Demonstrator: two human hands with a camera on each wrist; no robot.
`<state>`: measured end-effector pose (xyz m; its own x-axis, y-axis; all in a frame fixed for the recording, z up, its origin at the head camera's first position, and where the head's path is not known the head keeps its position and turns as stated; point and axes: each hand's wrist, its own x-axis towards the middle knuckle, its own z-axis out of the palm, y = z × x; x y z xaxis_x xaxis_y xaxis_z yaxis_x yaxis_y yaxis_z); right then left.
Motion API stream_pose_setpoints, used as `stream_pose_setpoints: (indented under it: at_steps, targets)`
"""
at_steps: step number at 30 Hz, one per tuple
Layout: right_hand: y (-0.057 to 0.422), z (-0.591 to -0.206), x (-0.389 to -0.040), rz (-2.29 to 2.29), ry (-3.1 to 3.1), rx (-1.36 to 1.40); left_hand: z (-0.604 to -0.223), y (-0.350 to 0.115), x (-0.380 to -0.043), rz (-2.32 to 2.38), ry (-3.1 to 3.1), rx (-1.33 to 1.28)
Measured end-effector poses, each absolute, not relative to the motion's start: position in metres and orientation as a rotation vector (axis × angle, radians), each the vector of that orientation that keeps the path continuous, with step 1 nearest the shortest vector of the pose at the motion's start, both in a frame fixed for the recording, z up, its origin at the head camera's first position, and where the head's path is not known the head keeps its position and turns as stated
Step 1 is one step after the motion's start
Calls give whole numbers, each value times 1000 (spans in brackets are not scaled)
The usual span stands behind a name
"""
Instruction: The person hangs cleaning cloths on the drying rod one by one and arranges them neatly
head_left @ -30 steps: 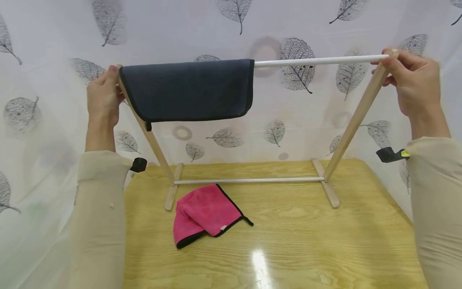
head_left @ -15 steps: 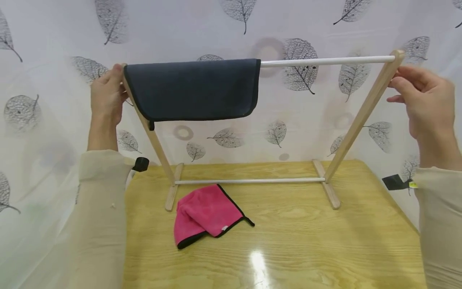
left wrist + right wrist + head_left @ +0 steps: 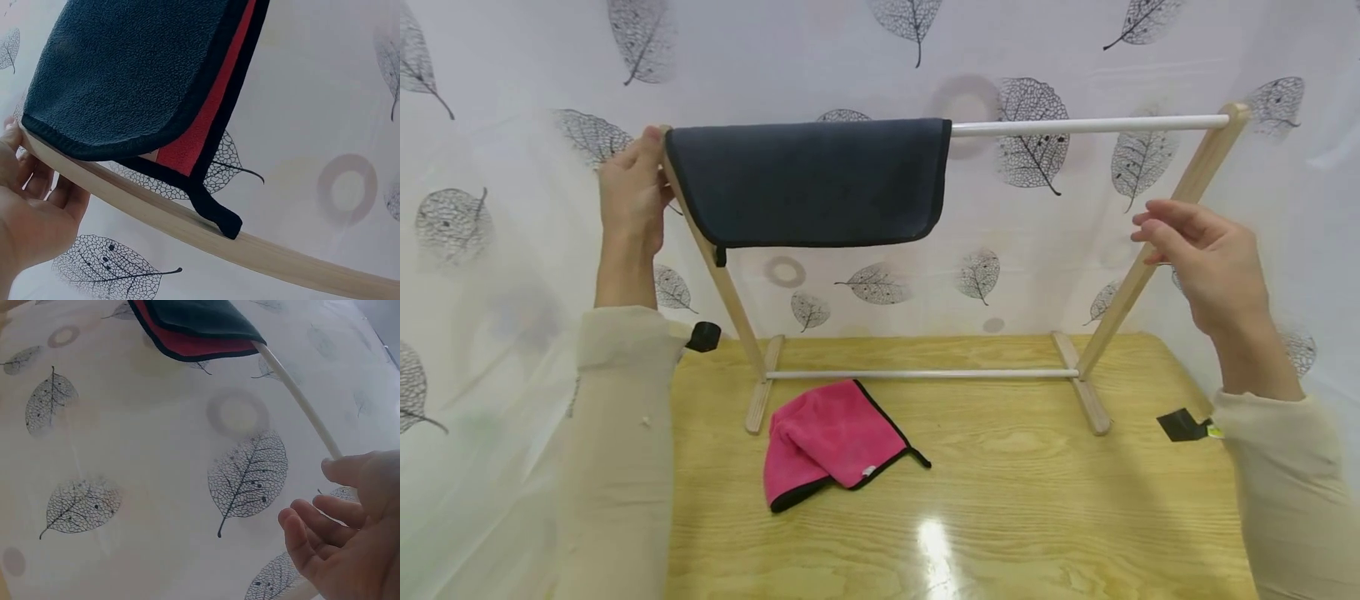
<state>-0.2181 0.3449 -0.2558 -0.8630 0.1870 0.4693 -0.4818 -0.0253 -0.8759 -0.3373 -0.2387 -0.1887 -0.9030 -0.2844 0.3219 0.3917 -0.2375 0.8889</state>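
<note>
A dark grey towel [image 3: 808,183] with black edging hangs folded over the left part of the drying rack's white top bar [image 3: 1090,126]. Red lining and a black loop show on it in the left wrist view. My left hand [image 3: 632,187] grips the top of the rack's left wooden post [image 3: 730,292], beside the towel's end. My right hand [image 3: 1213,267] holds nothing; its fingers are loosely bent and overlap the right wooden post [image 3: 1202,171] in the head view. On the table, in front of the rack, lies a crumpled pink towel [image 3: 842,433] with black edging and a loop.
The rack's lower white bar [image 3: 925,374] joins two flat wooden feet, the left foot [image 3: 756,408] close to the pink towel. Behind the wood-grain table [image 3: 1000,517] hangs a white curtain [image 3: 895,225] printed with leaves. A black strap piece sticks out at each sleeve.
My right hand has let go of the right post's top and moved down and inward. My left hand keeps its grip. The view has shifted slightly; both towels stay where they were.
</note>
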Motion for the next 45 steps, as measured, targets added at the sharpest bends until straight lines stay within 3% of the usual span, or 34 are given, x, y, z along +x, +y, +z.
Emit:
stream_pose_setpoints:
  at_steps: [18,45]
  targets:
    - [272,-335,-205,1572,-2372,359,-189,-235,-335,-2146,-1644,-107]
    - [183,-469,-187,1865,-2631,274,-190,-239,-328,-2108,-1654,-104]
